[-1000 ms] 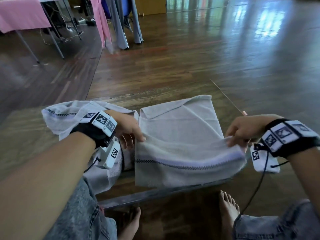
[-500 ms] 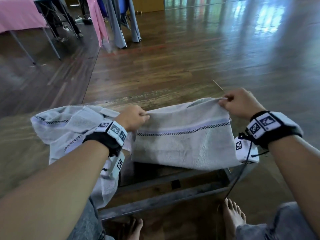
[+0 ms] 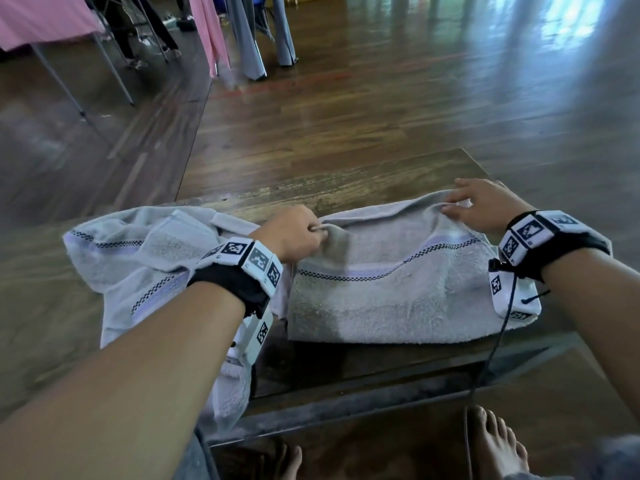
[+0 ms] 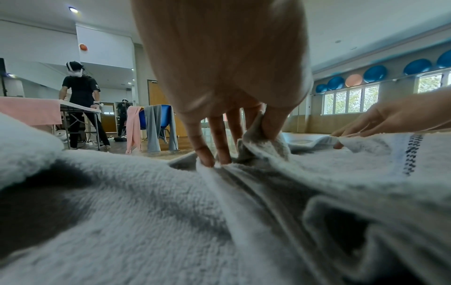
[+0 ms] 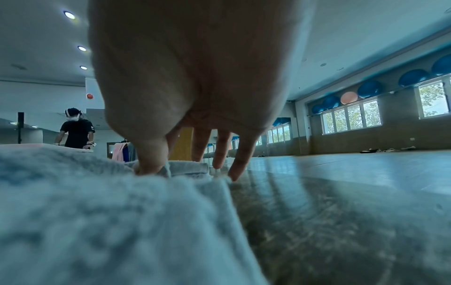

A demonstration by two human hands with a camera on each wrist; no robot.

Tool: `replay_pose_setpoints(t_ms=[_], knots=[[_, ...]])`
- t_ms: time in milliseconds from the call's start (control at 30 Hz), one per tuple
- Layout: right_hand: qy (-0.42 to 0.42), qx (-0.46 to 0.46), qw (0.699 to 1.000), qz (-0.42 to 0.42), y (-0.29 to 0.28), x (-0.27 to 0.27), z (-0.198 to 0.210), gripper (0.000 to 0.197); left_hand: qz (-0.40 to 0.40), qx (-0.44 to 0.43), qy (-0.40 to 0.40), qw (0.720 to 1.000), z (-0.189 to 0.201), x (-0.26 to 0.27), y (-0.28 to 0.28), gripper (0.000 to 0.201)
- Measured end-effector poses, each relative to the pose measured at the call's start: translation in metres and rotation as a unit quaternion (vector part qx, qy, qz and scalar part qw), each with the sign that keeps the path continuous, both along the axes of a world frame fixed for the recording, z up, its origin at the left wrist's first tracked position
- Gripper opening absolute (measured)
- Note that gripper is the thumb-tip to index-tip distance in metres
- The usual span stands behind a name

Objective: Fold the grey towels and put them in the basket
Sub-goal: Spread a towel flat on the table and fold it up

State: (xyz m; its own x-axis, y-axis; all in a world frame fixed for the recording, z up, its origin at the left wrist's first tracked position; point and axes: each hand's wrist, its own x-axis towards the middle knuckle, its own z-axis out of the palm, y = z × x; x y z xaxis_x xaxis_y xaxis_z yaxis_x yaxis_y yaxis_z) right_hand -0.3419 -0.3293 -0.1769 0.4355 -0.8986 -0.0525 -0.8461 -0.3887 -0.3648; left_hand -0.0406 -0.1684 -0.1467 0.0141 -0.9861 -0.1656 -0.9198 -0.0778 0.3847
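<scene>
Spare towel [image 3: 138,258] lies crumpled left of the left hand [image 3: 294,233], which pinches the far-left corner of the towel [image 3: 391,292] on the worktop [image 3: 311,188]. Right hand [image 3: 485,206], fingers near straight, presses the far-right corner. Imo: match edges w/ the layer below, then smooth flat.

Both forearms stretched forward, left hand [image 3: 294,233] curled in a pinch, right hand [image 3: 485,206] flat, fingers [image 5: 220,152] straight, spread
</scene>
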Motion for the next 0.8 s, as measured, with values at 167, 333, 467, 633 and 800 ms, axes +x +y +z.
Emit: replay_pose_setpoints(t_ms=[167,333,467,633,800], knots=[[-0.067,-0.019,0.998,0.003,0.001,0.000,0.000,0.021,0.021,-0.060,-0.002,0.998,0.006,0.006,0.004,0.041],[-0.131,-0.077,0.988,-0.041,0.012,-0.008,0.010,0.017,0.045,-0.143,0.031,0.988,0.015,0.011,0.010,0.043],[-0.222,-0.079,0.968,-0.084,0.024,-0.019,0.022,0.013,0.100,-0.178,0.063,0.977,0.021,0.019,0.017,0.035],[-0.255,-0.104,0.959,-0.063,0.051,-0.031,0.038,0.009,0.141,-0.224,0.099,0.959,0.031,0.020,0.030,0.009],[-0.226,-0.117,0.966,-0.043,0.081,-0.042,0.037,0.016,0.158,-0.210,0.117,0.958,0.036,0.017,0.042,0.006]])
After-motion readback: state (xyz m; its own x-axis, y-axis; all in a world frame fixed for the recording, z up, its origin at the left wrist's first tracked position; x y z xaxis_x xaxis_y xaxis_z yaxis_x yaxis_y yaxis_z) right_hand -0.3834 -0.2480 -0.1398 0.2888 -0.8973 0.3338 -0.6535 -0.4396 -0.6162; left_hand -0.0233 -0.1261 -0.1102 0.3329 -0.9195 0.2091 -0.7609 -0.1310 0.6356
